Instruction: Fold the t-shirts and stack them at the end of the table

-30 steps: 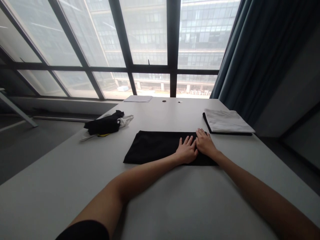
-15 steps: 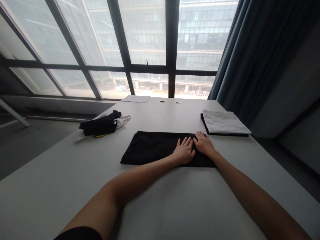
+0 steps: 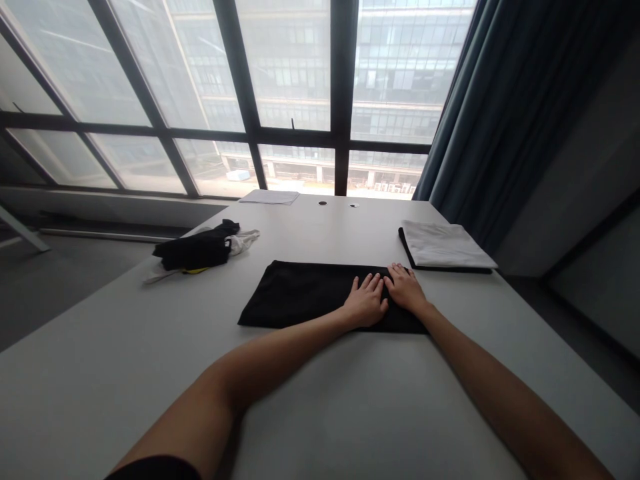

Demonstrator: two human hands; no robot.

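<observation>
A black cloth (image 3: 300,293), folded into a long flat shape, lies across the white table in front of me. My left hand (image 3: 367,300) rests flat on it, right of its middle, with the fingers apart. Beside it, my right hand (image 3: 405,288) lies flat near the cloth's right end, fingers stretched out toward its far edge. The fingertips of both hands are close together. Neither hand grips the fabric. Whether the cloth is a garment I cannot tell.
On the right of the white table (image 3: 320,400), a folded white cloth (image 3: 445,245) lies on a black one. A crumpled pile of black and white cloths (image 3: 195,248) sits at the left edge. White sheets (image 3: 269,197) lie at the far end, before windows and a blue curtain (image 3: 460,127).
The whole view has shifted very slightly. Both hands keep their places on the black cloth, which has not visibly moved.
</observation>
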